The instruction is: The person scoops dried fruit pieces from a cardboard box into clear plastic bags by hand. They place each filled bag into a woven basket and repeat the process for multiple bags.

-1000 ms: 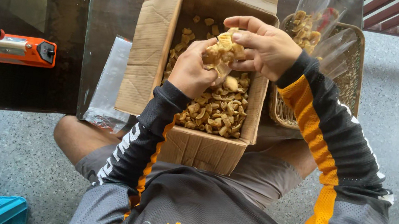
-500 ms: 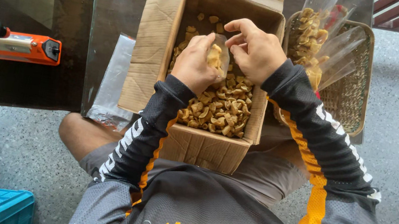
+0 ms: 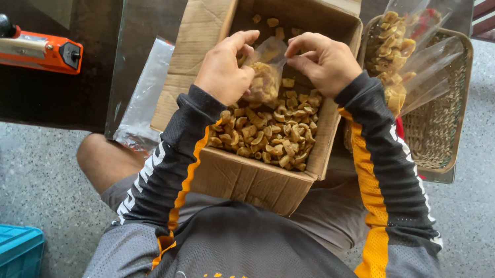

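Snack bag [image 3: 267, 72] hangs upright, mouth up, pinched between both hands [image 3: 273, 63].

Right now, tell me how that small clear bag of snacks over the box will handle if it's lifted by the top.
The bag looks floppy: thin clear film, pinched by the left hand and right hand. Probably light, since it holds few puffy pieces. Likely to sag and spill into the box, as its top looks unsealed.

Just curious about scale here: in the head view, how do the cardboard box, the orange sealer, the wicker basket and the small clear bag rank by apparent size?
1. cardboard box
2. wicker basket and orange sealer: look alike, unranked
3. small clear bag, held by both hands
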